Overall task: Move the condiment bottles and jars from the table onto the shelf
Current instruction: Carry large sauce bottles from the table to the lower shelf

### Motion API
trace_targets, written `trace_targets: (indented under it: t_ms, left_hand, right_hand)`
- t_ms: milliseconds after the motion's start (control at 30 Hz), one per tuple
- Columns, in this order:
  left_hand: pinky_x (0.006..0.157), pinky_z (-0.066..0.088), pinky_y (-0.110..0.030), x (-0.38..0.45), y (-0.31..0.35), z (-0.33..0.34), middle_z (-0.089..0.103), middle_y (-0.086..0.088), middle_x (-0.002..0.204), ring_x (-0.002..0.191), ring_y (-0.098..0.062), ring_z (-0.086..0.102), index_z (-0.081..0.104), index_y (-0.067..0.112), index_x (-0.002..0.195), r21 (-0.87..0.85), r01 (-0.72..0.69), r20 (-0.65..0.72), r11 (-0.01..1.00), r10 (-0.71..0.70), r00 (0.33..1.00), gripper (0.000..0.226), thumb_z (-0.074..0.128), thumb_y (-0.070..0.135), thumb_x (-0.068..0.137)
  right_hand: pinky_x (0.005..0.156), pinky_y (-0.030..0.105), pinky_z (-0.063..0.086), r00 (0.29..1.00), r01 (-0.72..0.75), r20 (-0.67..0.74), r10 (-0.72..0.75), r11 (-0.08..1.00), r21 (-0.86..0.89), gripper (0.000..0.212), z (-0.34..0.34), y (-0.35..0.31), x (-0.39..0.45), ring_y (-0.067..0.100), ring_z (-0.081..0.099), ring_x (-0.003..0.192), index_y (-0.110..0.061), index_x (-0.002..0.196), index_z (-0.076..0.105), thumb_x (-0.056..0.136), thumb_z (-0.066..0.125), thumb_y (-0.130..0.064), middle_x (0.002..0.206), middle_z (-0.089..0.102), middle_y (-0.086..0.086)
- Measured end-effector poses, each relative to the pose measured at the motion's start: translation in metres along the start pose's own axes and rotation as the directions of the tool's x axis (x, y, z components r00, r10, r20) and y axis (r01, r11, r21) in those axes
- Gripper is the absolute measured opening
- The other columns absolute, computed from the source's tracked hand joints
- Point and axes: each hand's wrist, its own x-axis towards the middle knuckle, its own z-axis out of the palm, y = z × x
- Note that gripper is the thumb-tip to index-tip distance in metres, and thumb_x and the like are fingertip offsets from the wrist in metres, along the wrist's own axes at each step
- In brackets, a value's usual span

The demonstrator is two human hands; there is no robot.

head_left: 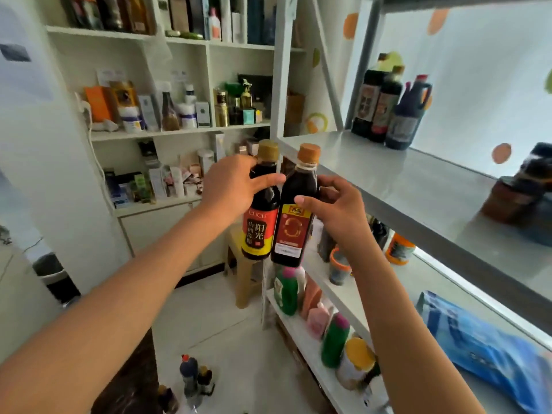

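My left hand (231, 186) grips a dark bottle with a red-and-yellow label (259, 216) by its shoulder. My right hand (337, 210) grips a second dark bottle with a red label (294, 222) beside it. Both bottles have tan caps, are held upright and touch each other, in the air just left of the grey metal shelf (373, 171). Three dark bottles (388, 112) stand at the back of that shelf level. Below, at the bottom left, a few more bottles (194, 380) stand by the dark table's edge (131, 383).
A dark jar (519, 192) stands on the shelf at the right. Lower shelf levels hold a blue bag (484, 351), green and pink bottles (286, 291) and jars. A white cabinet (179, 132) full of boxes stands behind, with a beige stool (245, 282) and a black bin (55, 276).
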Motion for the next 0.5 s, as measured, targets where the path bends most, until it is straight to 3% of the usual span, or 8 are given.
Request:
trace_targets:
  t_ms: [167, 267, 400, 500]
  left_hand:
    - [0.058, 0.051, -0.032, 0.087, -0.013, 0.030, 0.061, 0.006, 0.066, 0.059, -0.009, 0.060, 0.067, 0.016, 0.082, -0.054, -0.111, 0.035, 0.992, 0.113, 0.993, 0.062, 0.048, 0.075, 0.072]
    - [0.061, 0.051, -0.035, 0.142, -0.017, 0.043, 0.063, 0.005, 0.071, 0.064, -0.013, 0.061, 0.068, 0.018, 0.084, -0.119, -0.180, 0.016, 0.976, 0.184, 0.983, 0.058, 0.052, 0.073, 0.074]
    - [0.053, 0.040, -0.028, 0.216, -0.024, 0.060, 0.058, 0.009, 0.068, 0.063, -0.009, 0.058, 0.062, 0.021, 0.078, -0.181, -0.254, -0.003, 0.950, 0.258, 0.966, 0.051, 0.054, 0.071, 0.077]
    - [0.058, 0.039, -0.029, 0.262, -0.023, 0.080, 0.058, 0.007, 0.068, 0.065, -0.013, 0.058, 0.063, 0.017, 0.080, -0.195, -0.326, -0.020, 0.925, 0.329, 0.944, 0.062, 0.046, 0.077, 0.074]
  right_hand:
    - [0.065, 0.022, 0.058, 0.992, 0.037, -0.121, -0.044, 0.998, -0.057, 0.045, -0.007, -0.007, 0.066, 0.012, 0.075, 0.080, -0.013, 0.115, 0.059, 0.077, 0.083, -0.014, 0.095, 0.075, 0.001]
    - [0.074, 0.031, 0.060, 0.973, 0.064, -0.218, -0.079, 0.995, -0.078, 0.047, -0.010, -0.013, 0.113, 0.017, 0.075, 0.085, -0.008, 0.116, 0.061, 0.076, 0.084, -0.011, 0.097, 0.076, 0.006]
    - [0.072, 0.028, 0.059, 0.931, 0.087, -0.343, -0.128, 0.987, -0.133, 0.045, -0.010, -0.024, 0.173, 0.018, 0.074, 0.086, -0.006, 0.114, 0.063, 0.075, 0.083, -0.007, 0.097, 0.075, 0.009]
    - [0.069, 0.024, 0.059, 0.891, 0.085, -0.426, -0.155, 0.980, -0.179, 0.040, -0.014, -0.029, 0.206, 0.015, 0.074, 0.084, -0.008, 0.111, 0.065, 0.076, 0.083, -0.011, 0.096, 0.076, 0.007]
